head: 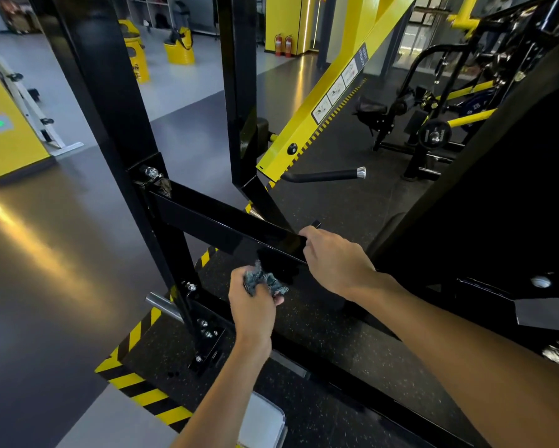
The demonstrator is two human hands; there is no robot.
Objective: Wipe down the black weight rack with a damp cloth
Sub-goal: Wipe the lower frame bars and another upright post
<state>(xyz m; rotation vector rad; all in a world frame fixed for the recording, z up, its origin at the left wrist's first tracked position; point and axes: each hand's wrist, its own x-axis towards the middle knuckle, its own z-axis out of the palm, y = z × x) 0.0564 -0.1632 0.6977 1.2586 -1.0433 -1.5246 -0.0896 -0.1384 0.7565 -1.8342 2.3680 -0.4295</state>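
The black weight rack [116, 101] stands in front of me, with a glossy black crossbar [213, 221] running from its left upright down to the right. My left hand [252, 305] grips a bunched grey-blue cloth [265, 281] just under the crossbar's lower edge. My right hand [333, 257] holds the crossbar's right end, its fingers curled over the top edge. Part of the cloth is hidden behind the bar.
A yellow machine arm [333, 88] with a black handle [323, 175] leans behind the rack. Yellow-black hazard tape [132, 379] edges the speckled floor mat. A chrome peg [161, 303] sticks out low on the upright. A white container [265, 418] sits below my left arm. More machines stand at the right.
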